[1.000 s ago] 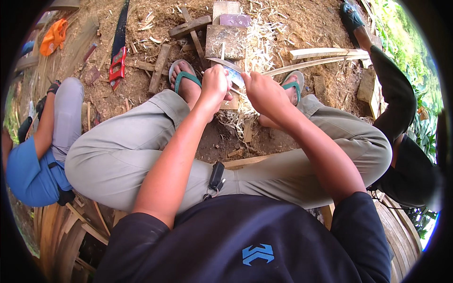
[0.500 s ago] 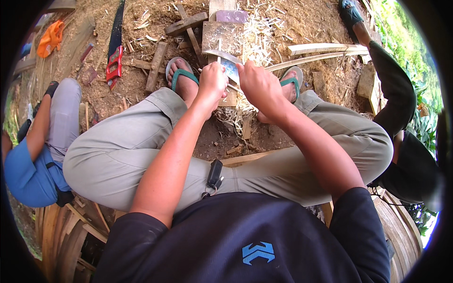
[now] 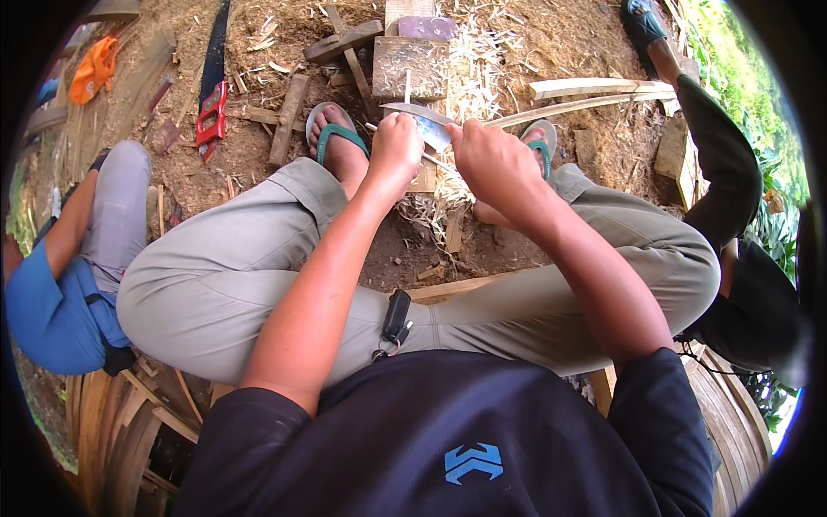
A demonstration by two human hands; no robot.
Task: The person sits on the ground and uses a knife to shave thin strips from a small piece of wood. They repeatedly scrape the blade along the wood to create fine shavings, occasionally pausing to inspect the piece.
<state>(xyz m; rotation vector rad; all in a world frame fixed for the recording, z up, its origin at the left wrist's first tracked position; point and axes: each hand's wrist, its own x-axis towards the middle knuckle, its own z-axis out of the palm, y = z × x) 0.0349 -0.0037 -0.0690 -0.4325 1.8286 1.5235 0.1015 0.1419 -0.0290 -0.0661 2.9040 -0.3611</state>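
My left hand [image 3: 398, 148] is closed around a thin pale wooden stick [image 3: 407, 84], whose far end sticks out beyond my fingers. A curved knife blade [image 3: 416, 111] crosses the stick just beyond that hand. The knife's handle is hidden inside my closed right hand [image 3: 493, 160]. Below the blade, between the hands, shows a blue-and-white patterned piece [image 3: 433, 133]. A wooden block [image 3: 410, 65] lies on the ground beyond my hands, with curled wood shavings [image 3: 472, 77] heaped along its right side.
A red-handled saw [image 3: 210, 116] lies at the far left, near an orange cloth [image 3: 94, 71]. Crossed wood pieces [image 3: 345, 41] lie left of the block, long curved strips [image 3: 594, 89] at right. A person in blue [image 3: 60, 302] sits at left, another in dark clothes [image 3: 728, 164] at right.
Both hands have come slightly nearer to me and to the right, the knife moving along with the right hand. Both grips stay closed.
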